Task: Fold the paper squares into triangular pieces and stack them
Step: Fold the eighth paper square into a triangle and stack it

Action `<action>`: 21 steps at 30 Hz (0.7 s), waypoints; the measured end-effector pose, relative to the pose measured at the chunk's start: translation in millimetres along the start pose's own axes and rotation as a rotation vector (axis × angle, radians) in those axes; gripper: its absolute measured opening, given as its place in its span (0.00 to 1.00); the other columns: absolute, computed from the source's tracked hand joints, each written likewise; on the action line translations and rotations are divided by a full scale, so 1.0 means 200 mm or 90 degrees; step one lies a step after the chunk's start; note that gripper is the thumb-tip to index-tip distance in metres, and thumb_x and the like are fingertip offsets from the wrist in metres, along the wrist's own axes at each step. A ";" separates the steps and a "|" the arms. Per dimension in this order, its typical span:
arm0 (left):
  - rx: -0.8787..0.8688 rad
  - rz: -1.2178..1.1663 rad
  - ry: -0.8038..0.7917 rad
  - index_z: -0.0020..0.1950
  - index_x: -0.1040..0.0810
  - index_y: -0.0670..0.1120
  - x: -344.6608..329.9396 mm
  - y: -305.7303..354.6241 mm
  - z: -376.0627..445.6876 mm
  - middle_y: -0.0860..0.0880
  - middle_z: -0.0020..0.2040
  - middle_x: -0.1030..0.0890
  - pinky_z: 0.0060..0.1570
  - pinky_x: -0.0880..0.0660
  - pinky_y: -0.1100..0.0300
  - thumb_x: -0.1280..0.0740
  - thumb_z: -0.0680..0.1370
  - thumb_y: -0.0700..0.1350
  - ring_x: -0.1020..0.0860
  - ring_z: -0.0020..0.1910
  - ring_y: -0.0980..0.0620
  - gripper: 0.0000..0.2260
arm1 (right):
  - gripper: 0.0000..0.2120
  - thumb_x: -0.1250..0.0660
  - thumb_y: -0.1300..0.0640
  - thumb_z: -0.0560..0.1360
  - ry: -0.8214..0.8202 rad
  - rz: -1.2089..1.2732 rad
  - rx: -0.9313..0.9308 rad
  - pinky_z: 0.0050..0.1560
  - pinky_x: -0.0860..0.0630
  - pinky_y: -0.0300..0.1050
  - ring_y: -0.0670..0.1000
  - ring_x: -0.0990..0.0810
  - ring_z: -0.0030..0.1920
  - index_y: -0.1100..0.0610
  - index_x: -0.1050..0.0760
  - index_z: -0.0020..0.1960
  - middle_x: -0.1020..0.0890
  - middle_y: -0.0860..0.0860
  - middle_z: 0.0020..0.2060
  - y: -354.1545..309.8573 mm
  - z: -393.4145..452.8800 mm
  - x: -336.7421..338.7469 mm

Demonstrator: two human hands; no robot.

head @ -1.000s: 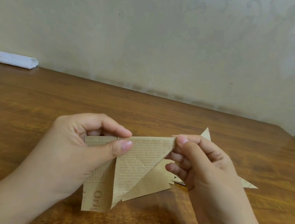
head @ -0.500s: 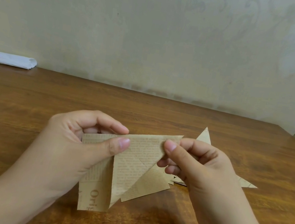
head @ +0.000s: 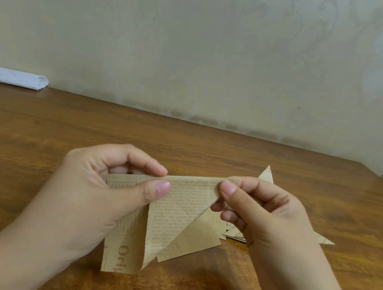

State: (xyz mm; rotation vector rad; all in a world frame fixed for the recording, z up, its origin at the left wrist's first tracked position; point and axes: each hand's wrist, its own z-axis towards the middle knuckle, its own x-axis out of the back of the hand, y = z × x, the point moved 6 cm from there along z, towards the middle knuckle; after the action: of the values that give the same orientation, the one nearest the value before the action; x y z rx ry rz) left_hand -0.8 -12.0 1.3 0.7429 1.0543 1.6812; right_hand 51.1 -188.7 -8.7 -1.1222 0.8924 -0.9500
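Observation:
A tan paper square (head: 173, 217) printed with newspaper-style text is held just above the wooden table (head: 46, 141), partly folded, with a triangular flap across its right half. My left hand (head: 101, 195) pinches its upper left edge between thumb and forefinger. My right hand (head: 264, 215) pinches the flap's upper right corner. A stack of folded triangular pieces (head: 321, 240) lies on the table behind my right hand, mostly hidden, with one tip (head: 267, 174) showing above the knuckles.
A folded white cloth (head: 19, 78) lies at the table's far left corner against the beige wall. The table's right edge runs diagonally at the far right.
My right thumb has moved up to the flap's upper right corner. The paper and my left hand have shifted only a little.

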 end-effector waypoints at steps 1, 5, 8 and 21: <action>0.004 -0.006 0.001 0.31 0.17 0.51 0.00 0.00 0.00 0.47 0.29 0.18 0.28 0.24 0.66 0.26 0.57 0.42 0.20 0.28 0.56 0.06 | 0.07 0.29 0.54 0.61 0.000 0.001 0.000 0.35 0.25 0.34 0.44 0.21 0.32 0.58 0.18 0.34 0.18 0.53 0.31 0.00 0.00 0.00; 0.001 0.003 -0.011 0.31 0.17 0.50 0.00 0.00 0.00 0.47 0.29 0.18 0.28 0.24 0.67 0.22 0.55 0.41 0.20 0.28 0.57 0.09 | 0.05 0.27 0.55 0.64 -0.004 0.010 0.003 0.35 0.25 0.34 0.44 0.21 0.33 0.57 0.18 0.34 0.18 0.53 0.31 0.00 0.00 0.00; 0.002 0.011 -0.016 0.31 0.17 0.51 0.00 0.00 0.00 0.48 0.30 0.18 0.28 0.24 0.67 0.22 0.56 0.41 0.20 0.28 0.57 0.09 | 0.05 0.28 0.55 0.68 -0.002 0.005 0.007 0.35 0.25 0.34 0.44 0.20 0.34 0.55 0.18 0.34 0.18 0.52 0.32 0.00 0.00 0.01; 0.021 0.045 -0.024 0.37 0.16 0.55 0.00 0.00 -0.01 0.47 0.35 0.17 0.36 0.22 0.51 0.26 0.55 0.50 0.17 0.35 0.50 0.11 | 0.08 0.27 0.54 0.67 0.006 -0.052 -0.043 0.40 0.27 0.43 0.46 0.24 0.32 0.57 0.19 0.32 0.19 0.53 0.30 0.03 0.00 -0.01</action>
State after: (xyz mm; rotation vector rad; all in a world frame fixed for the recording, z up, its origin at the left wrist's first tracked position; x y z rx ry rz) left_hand -2.9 -12.9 0.0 0.8382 1.0417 1.7061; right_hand 51.8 -186.2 -14.8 -1.2204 0.8972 -0.9996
